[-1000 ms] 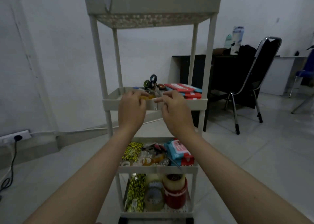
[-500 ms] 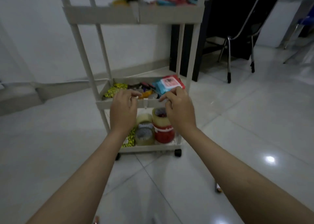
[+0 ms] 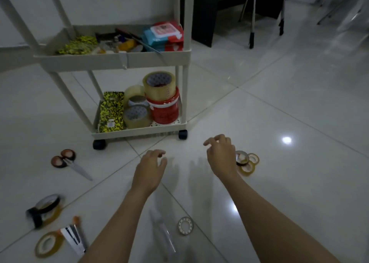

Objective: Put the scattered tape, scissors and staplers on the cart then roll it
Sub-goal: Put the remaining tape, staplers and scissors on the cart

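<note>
Two bare forearms — no sleeves, watch or rings visible — ending in left hand (image 3: 150, 168) and right hand (image 3: 221, 155).

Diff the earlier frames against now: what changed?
Both hands let go of the cart rail and dropped toward the floor: left hand and right hand hover empty, right beside small tape rolls. View tilted down. Cart contents look unchanged.

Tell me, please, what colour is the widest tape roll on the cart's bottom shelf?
Red with a white band: the tape roll sits under a clear one, best seen in the head view.
</note>
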